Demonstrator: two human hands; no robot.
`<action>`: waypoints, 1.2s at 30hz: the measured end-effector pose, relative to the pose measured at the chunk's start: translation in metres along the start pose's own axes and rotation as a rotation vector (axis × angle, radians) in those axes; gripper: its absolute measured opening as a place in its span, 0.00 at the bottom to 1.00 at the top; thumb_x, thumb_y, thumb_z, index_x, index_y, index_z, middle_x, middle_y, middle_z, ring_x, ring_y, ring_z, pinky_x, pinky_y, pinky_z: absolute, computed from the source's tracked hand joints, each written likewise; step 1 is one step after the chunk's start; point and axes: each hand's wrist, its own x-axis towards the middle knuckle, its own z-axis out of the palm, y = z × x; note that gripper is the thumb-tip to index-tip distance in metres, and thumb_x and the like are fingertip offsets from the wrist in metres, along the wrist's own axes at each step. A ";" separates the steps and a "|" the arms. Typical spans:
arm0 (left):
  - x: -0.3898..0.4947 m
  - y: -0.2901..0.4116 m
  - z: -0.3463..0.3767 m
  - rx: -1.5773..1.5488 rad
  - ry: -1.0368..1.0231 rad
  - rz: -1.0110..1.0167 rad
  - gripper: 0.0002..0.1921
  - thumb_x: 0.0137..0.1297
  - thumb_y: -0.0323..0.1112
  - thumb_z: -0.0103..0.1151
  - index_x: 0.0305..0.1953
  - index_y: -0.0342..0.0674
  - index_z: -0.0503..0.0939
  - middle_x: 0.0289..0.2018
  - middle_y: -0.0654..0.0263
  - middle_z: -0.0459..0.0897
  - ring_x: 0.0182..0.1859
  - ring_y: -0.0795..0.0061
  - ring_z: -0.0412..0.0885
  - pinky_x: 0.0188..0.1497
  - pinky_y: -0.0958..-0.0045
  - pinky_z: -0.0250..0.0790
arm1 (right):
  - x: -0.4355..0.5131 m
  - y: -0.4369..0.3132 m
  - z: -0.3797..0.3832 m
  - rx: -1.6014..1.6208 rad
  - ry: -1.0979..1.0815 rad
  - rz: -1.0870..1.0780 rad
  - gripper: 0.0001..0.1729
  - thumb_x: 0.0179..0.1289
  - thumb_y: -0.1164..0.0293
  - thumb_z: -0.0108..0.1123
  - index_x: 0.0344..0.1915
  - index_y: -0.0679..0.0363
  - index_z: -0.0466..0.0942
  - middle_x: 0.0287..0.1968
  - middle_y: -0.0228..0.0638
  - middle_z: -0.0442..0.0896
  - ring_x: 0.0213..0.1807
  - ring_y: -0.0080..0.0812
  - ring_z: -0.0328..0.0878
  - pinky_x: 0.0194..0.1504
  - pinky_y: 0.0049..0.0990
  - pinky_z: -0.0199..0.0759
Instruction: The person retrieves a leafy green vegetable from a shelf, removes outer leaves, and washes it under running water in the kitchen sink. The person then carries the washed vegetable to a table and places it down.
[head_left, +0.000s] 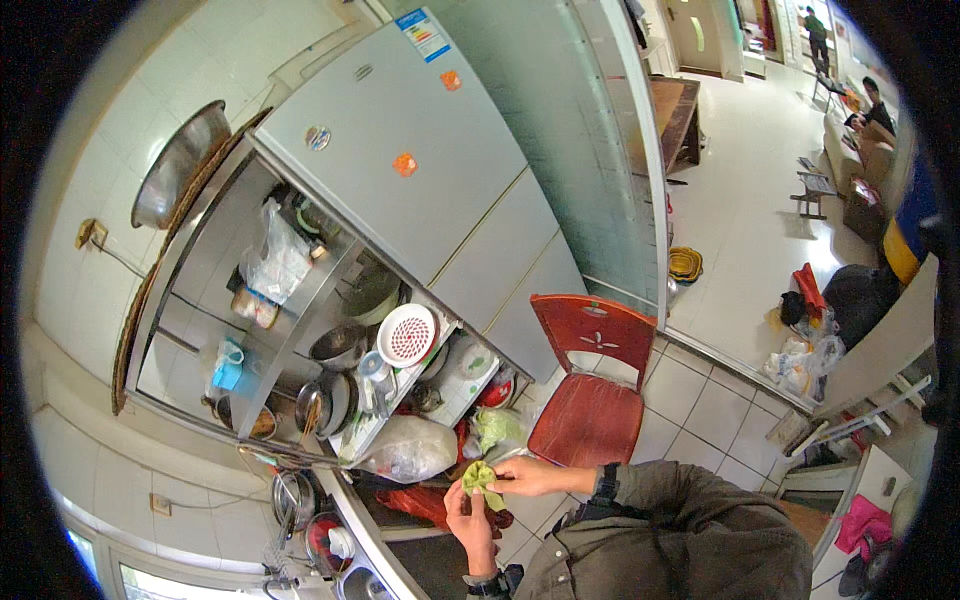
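Observation:
Both hands are together low in the middle of the view, holding a small, crumpled yellow-green piece (478, 477). Whether it is a vegetable or a cloth cannot be told. My left hand (471, 519) comes up from below and pinches its lower edge with thumb and fingers. From the right, my right hand (534, 477) grips its other side. Just beyond the hands lie a green leafy vegetable in a clear bag (498, 429) and a large, filled translucent plastic bag (411, 448). Red plastic bags (420, 507) lie below and to the left of the hands.
A red wooden chair (589, 409) stands beyond my right hand. A grey refrigerator (420, 165) and a metal shelf rack (300, 330) with pots and a white-and-red strainer (406, 335) rise ahead. At left is a counter with a sink (364, 583). People are in the far room.

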 end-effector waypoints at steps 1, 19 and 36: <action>0.001 -0.002 0.002 -0.035 0.009 -0.064 0.10 0.75 0.27 0.60 0.52 0.31 0.83 0.54 0.62 0.80 0.56 0.72 0.78 0.60 0.72 0.71 | -0.005 0.001 -0.006 0.009 0.031 -0.042 0.22 0.75 0.56 0.64 0.39 0.67 0.79 0.24 0.35 0.78 0.29 0.22 0.72 0.31 0.33 0.69; -0.003 -0.038 0.028 -0.154 -0.007 -0.212 0.06 0.79 0.31 0.57 0.46 0.37 0.71 0.30 0.77 0.64 0.33 0.86 0.60 0.35 0.79 0.57 | -0.040 0.002 -0.037 0.359 0.176 0.242 0.16 0.78 0.62 0.63 0.51 0.66 0.77 0.31 0.24 0.79 0.31 0.15 0.73 0.30 0.22 0.67; -0.017 -0.026 0.020 -0.384 0.010 -0.350 0.14 0.67 0.23 0.68 0.51 0.38 0.76 0.40 0.70 0.83 0.38 0.84 0.78 0.43 0.80 0.73 | -0.033 -0.001 -0.023 0.138 -0.003 -0.001 0.23 0.71 0.62 0.70 0.60 0.60 0.80 0.46 0.31 0.83 0.43 0.24 0.81 0.49 0.26 0.78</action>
